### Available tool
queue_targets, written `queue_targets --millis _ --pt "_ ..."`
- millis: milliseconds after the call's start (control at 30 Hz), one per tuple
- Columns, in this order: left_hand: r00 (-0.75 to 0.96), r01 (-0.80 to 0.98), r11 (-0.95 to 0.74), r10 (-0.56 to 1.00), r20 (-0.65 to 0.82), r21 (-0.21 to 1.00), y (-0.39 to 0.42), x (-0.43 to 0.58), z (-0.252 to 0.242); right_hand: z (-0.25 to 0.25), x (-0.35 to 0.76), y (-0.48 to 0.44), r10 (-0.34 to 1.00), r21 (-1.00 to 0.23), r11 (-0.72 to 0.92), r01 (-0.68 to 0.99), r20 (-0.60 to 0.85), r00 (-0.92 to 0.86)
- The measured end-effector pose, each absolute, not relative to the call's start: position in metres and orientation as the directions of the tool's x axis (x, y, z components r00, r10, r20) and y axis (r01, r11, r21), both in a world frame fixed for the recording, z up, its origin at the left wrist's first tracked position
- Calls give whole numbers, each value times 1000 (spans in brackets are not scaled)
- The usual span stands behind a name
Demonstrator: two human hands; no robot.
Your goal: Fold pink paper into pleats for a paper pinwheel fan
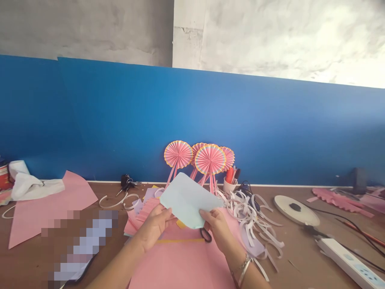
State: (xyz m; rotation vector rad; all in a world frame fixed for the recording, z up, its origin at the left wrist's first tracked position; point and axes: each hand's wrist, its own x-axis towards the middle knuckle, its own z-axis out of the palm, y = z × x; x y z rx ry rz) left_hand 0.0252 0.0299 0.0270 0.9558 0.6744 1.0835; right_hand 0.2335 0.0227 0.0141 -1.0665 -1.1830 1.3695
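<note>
Between my two hands is a sheet of light blue paper (189,198), tilted up above the table. My left hand (158,224) pinches its lower left edge, and my right hand (215,224) grips its lower right side, thumb on top. Under it lie pink paper sheets (183,265) with a thin yellow strip across them. A black scissors handle (206,235) shows beside my right hand; its blades are hidden. Folded pink paper (135,220) lies by my left hand. Behind stand several round pleated pink paper fans (210,159) with yellow-edged rims.
Curled white paper strips (249,212) lie in a heap on the right, near a cup of pens (230,185). Farther right are a round white lid-like disc (296,210) and a power strip (351,261). Keys (128,184) and pink paper (51,208) lie left. A blue partition (120,120) rises behind.
</note>
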Motion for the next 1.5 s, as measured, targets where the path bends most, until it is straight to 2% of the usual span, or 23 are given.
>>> queue_targets --millis 67,133,200,267,333,433,567,667,733,833,867,933,1033,1200,1500 --pt "304 -367 188 950 -73 911 28 31 23 13 232 23 988 -999 -30 -38 -24 -152" --pt "168 -327 155 980 -104 932 30 31 20 13 233 24 991 -995 20 99 7 -132" --pt "-9 -287 61 998 -66 956 36 25 21 11 238 25 996 -938 91 335 81 -43" --pt "-158 -238 -16 987 -23 971 43 16 22 7 244 26 989 -778 83 623 140 44" --pt "-241 -218 -15 970 -39 976 49 7 24 2 250 27 991 -570 22 821 121 58" --pt "-269 -242 -8 961 -60 970 54 -1 25 -3 256 28 999 -401 -3 916 30 17" --pt "-266 -283 15 959 -94 959 54 -3 27 -7 256 28 1000 -330 -14 944 9 18" --pt "-273 -286 26 956 -108 958 52 -5 31 -5 256 31 998 -350 -35 936 35 51" --pt "-284 -277 22 953 -103 961 53 -7 33 -2 256 33 997 -499 -47 865 32 73" --pt "-311 -291 3 945 -97 957 55 -11 33 1 257 36 997 -827 -81 556 -59 57" --pt "-320 -299 -2 942 -98 954 56 -13 33 2 258 36 995 -900 -95 426 -92 27" --pt "-335 -309 -5 937 -104 951 57 -14 33 4 258 36 991 -970 -103 220 -119 -61" --pt "-355 -307 -5 929 -109 952 58 -15 33 8 258 32 975 -990 -100 102 -118 -189" --pt "-386 -293 -13 917 -106 956 58 -16 33 20 248 21 928 -994 -61 90 -90 -363" --pt "-406 -270 -38 911 -78 962 60 -17 29 27 236 14 917 -995 -45 89 -76 -391"
